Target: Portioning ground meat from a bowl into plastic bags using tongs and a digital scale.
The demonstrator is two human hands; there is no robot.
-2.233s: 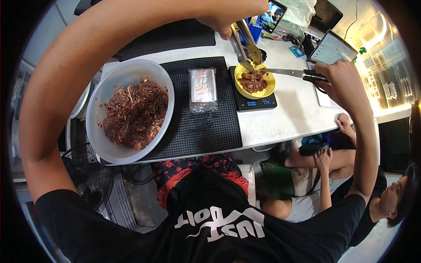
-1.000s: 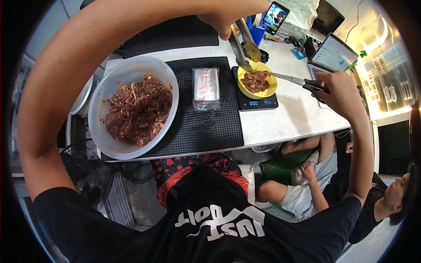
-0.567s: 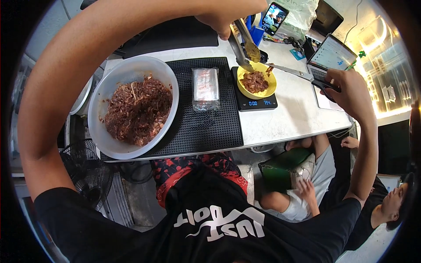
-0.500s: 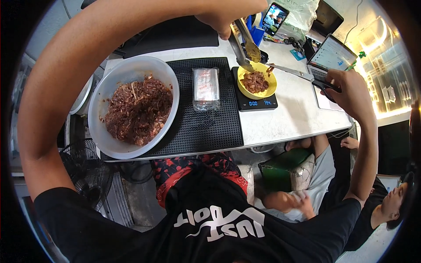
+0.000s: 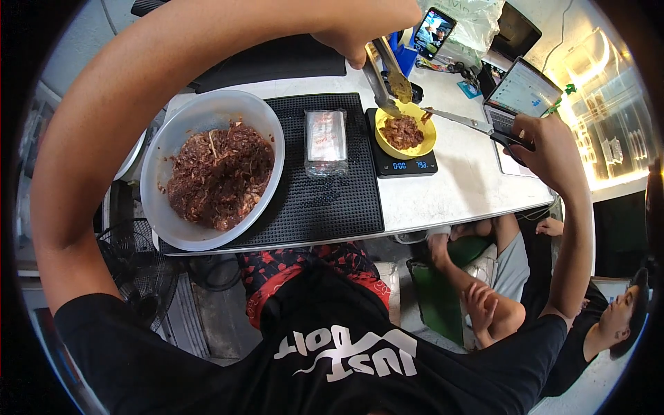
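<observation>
Portioning shredded meat into the yellow bowl (image 5: 405, 131) on the digital scale (image 5: 403, 160).

Left hand (image 5: 360, 28) pinches tongs (image 5: 384, 72) closed over the bowl; right hand (image 5: 546, 142) grips scissors (image 5: 470, 124) at its rim. A nudge could tip the bowl or spill meat onto the white counter (image 5: 470, 187).

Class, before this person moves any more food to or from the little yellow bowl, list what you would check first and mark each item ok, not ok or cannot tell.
1. Yellow bowl sits fully on the scale: ok.
2. Scale display lit: ok; whether the weight is right: cannot tell.
3. Left hand grips the tongs, tips at the bowl's rim: ok.
4. Right hand holds the scissors, blade tip over the bowl's edge: ok.
5. Big bowl of shredded meat rests on the black mat: ok.
6. Scissors open or closed: cannot tell.
</observation>
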